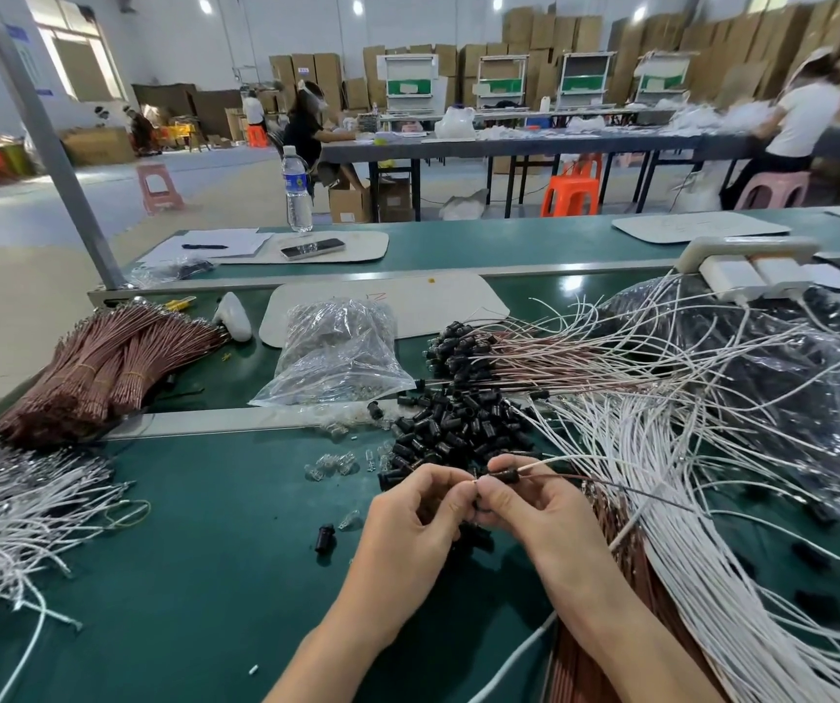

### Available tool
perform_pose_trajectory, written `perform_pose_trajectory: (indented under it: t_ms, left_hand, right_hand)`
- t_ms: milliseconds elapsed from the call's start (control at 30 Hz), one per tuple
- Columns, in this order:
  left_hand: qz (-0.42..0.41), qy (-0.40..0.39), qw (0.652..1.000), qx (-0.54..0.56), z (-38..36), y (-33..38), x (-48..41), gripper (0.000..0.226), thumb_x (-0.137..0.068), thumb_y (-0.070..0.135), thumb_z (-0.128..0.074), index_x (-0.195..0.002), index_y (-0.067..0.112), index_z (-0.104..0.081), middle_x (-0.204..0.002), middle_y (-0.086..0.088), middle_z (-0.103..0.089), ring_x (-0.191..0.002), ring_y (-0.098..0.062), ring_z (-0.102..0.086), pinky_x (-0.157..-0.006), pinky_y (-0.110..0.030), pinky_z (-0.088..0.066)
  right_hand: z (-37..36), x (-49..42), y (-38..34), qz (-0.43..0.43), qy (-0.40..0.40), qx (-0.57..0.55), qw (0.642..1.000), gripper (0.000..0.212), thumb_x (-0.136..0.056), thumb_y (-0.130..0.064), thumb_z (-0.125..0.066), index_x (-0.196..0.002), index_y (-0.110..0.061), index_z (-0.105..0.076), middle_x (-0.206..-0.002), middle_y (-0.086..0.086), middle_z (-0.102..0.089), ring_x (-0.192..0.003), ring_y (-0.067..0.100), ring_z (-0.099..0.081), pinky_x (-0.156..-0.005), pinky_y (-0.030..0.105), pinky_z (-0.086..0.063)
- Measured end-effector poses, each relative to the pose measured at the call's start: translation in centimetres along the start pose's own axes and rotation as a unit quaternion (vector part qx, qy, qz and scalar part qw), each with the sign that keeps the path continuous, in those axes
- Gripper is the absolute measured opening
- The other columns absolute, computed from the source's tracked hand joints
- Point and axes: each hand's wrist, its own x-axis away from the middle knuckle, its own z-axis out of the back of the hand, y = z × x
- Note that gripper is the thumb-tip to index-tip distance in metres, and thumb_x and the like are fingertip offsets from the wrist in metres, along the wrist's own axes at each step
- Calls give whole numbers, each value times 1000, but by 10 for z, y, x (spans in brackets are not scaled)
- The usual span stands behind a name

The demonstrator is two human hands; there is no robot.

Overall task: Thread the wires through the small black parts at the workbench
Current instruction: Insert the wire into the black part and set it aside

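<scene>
My left hand and my right hand meet over the green bench, fingertips together. My right hand pinches a small black part with a white wire and a brown wire running out of it to the right. My left hand pinches the wire tips at the part's left end. Behind the hands lies a pile of loose black parts. One black part lies alone on the bench to the left.
Loose white wires spread at the right, another white bundle at the left. Brown wire bundles lie at far left. Finished wires with black parts fan out behind. A clear bag and small clear bulbs sit nearby.
</scene>
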Motion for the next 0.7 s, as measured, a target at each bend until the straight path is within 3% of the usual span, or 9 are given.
perform_pose_trajectory:
  t_ms: [100, 300, 467, 567, 700]
  left_hand:
    - [-8, -4, 1000, -1, 0, 0, 1, 13, -101, 23, -62, -98, 31, -71, -84, 7, -75, -73, -5, -67, -68, -19, -52]
    - [-15, 6, 1000, -20, 1, 1, 1, 10, -100, 32, -60, -94, 37, -66, -81, 5, -71, -73, -18, -65, -71, -41, -55]
    - [-15, 4, 1000, -23, 1, 3, 2, 13, -101, 31, -58, -91, 36, -64, -80, 5, -70, -72, -16, -65, -71, -44, -53]
    - [-15, 4, 1000, -25, 1, 3, 2, 15, -101, 30, -56, -89, 35, -63, -81, 5, -71, -72, -13, -65, -69, -39, -54]
    - [-16, 0, 999, -28, 1, 2, 2, 20, -103, 25, -55, -88, 35, -63, -81, 7, -73, -72, -6, -66, -67, -18, -49]
  right_hand:
    - [2, 0, 0, 3, 6, 23, 1000, 12, -91, -11, -73, -102, -13, -71, -92, 10, -79, -85, 19, -77, -72, 19, -58]
    - [4, 1, -1, 10, 10, 30, 999, 10, -90, -14, -75, -100, -18, -74, -92, 6, -79, -87, 16, -76, -73, 17, -57]
    - [2, 2, -3, 27, 4, 48, 998, 13, -89, -13, -75, -101, -17, -73, -87, 4, -79, -81, 13, -76, -70, 14, -55]
    - [1, 2, -3, 30, 0, 50, 998, 13, -88, -12, -75, -100, -17, -73, -86, 5, -78, -81, 15, -76, -70, 16, -56]
    - [0, 3, -4, 27, -10, 52, 998, 14, -87, -15, -77, -100, -20, -73, -89, 8, -78, -85, 20, -77, -74, 19, -58]
